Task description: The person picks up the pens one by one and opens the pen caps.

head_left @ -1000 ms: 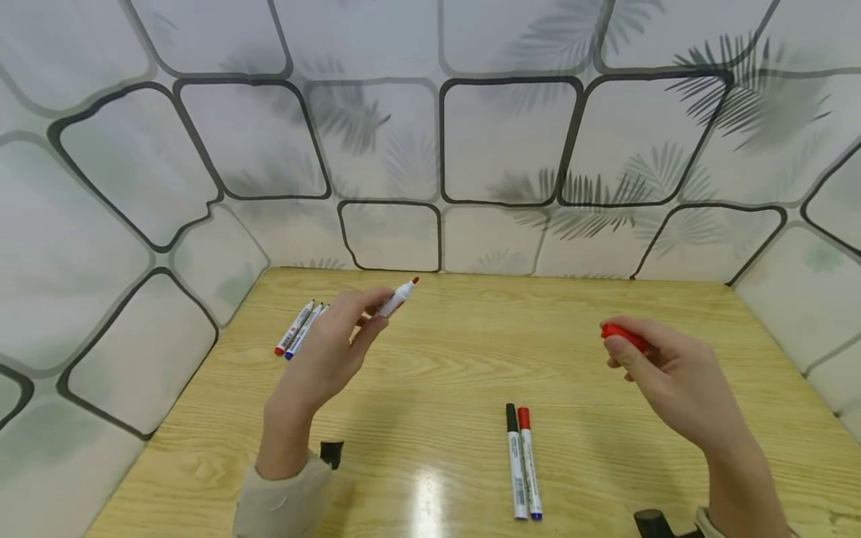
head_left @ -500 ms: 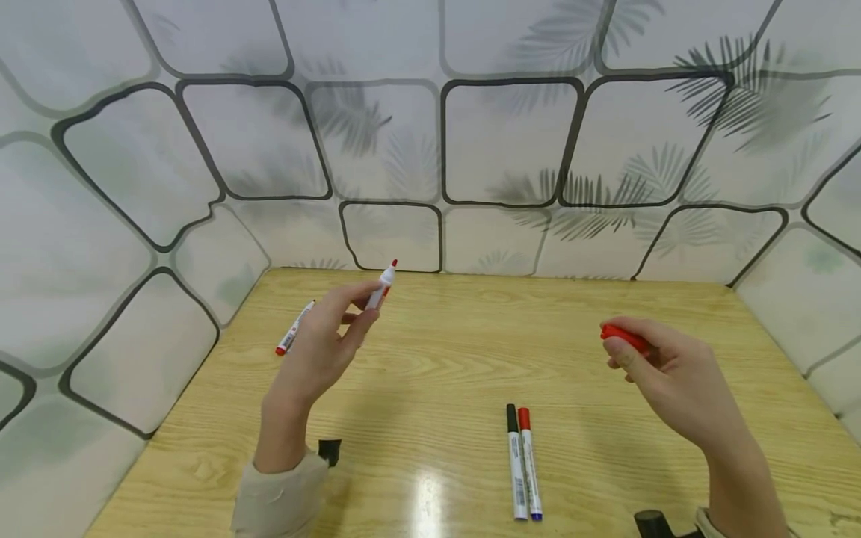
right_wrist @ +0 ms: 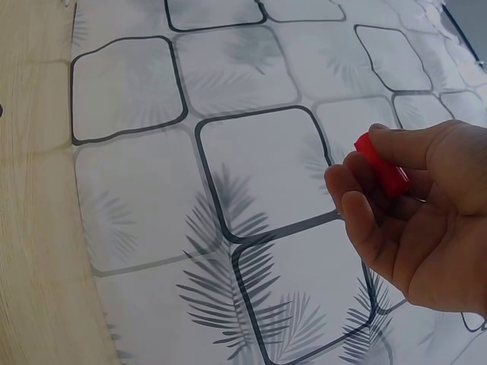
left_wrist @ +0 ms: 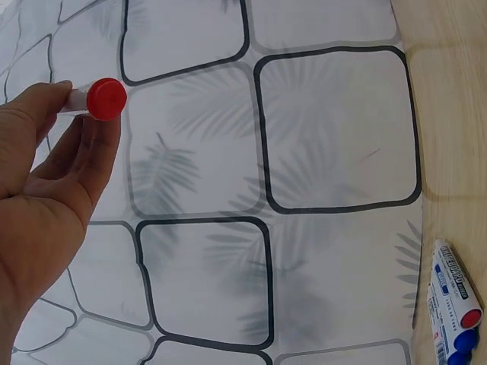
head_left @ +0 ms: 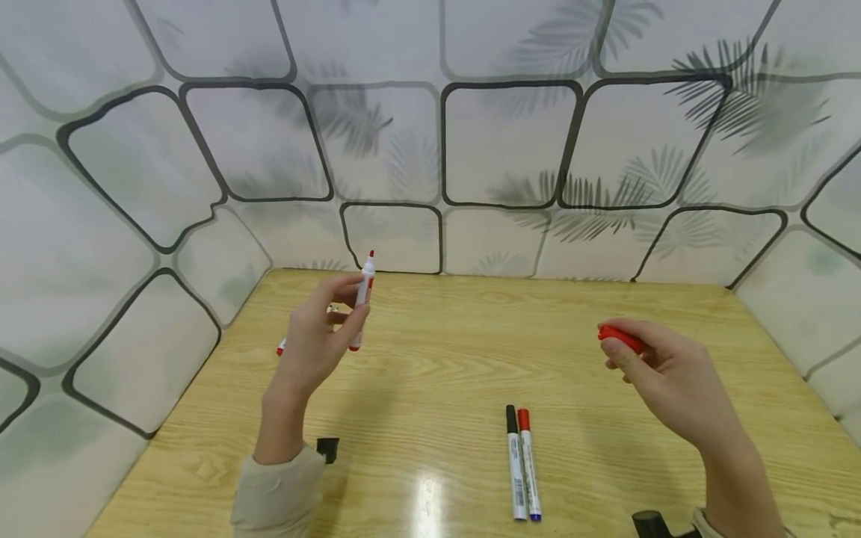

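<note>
My left hand (head_left: 315,336) pinches an uncapped whiteboard marker (head_left: 364,290) between thumb and fingers, held above the table. Its red tip points up and away, and the red end plug (left_wrist: 106,99) faces the left wrist camera. Over the right side of the table, my right hand (head_left: 666,373) holds a red marker cap (head_left: 622,338) between thumb and index finger. In the right wrist view the cap (right_wrist: 383,166) lies across the fingers, the other fingers loosely curled below it.
Two capped markers, one with a black cap (head_left: 512,420) and one with a red cap (head_left: 524,420), lie side by side at the table's near middle. More markers (left_wrist: 453,304) lie at the left, mostly behind my left hand in the head view. Patterned walls enclose the wooden table (head_left: 444,359).
My left hand has shifted left and turned the marker from slanting right to nearly upright, covering more of the markers behind it. The right hand with the cap has barely moved.
</note>
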`<action>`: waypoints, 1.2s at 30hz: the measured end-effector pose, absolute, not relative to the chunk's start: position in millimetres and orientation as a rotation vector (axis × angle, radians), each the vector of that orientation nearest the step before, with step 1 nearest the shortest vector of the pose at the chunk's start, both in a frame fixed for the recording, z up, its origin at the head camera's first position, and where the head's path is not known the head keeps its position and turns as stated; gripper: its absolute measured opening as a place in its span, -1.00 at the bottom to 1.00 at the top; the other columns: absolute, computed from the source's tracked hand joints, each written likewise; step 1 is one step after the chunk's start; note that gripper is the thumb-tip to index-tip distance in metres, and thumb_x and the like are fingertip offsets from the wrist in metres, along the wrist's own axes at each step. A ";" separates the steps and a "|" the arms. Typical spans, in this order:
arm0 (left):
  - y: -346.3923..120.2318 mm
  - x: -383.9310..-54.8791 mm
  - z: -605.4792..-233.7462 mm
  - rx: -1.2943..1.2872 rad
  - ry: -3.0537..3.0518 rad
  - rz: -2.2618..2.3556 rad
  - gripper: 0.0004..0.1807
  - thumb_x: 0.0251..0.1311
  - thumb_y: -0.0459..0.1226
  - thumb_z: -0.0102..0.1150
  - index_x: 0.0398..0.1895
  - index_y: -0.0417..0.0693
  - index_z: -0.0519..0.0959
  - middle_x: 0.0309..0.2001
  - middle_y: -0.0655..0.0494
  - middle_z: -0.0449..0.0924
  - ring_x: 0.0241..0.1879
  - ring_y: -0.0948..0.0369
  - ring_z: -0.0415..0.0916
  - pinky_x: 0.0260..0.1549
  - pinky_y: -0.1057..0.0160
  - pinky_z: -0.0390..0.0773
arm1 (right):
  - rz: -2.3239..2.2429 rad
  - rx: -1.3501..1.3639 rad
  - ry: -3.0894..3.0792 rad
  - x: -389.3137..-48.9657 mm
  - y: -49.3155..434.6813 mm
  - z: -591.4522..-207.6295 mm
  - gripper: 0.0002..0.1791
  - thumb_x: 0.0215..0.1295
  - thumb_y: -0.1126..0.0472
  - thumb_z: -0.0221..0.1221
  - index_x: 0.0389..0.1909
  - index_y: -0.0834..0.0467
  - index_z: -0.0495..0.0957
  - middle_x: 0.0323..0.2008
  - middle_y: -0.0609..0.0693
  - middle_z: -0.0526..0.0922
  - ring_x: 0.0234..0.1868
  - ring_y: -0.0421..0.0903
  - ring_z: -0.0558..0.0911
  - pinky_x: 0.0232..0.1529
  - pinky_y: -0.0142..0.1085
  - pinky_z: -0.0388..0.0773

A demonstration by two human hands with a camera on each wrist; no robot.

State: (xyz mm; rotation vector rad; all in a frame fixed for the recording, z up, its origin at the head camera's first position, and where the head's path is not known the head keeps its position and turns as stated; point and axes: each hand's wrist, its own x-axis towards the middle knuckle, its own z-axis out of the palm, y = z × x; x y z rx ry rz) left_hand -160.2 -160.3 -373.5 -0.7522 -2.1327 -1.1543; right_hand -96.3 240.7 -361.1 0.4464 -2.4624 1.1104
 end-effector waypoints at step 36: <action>-197.1 -191.8 -391.5 -0.562 -2.413 -1.282 -0.55 0.39 -0.39 0.11 0.32 -0.06 0.38 0.01 -0.22 0.56 -0.23 -0.07 0.60 -0.52 0.25 0.58 | 1.113 0.425 -2.479 -98.2 244.1 -365.1 -0.73 0.34 0.35 0.24 0.04 0.24 0.63 -0.37 -0.25 0.64 -0.46 -0.36 0.60 -0.48 -0.48 0.54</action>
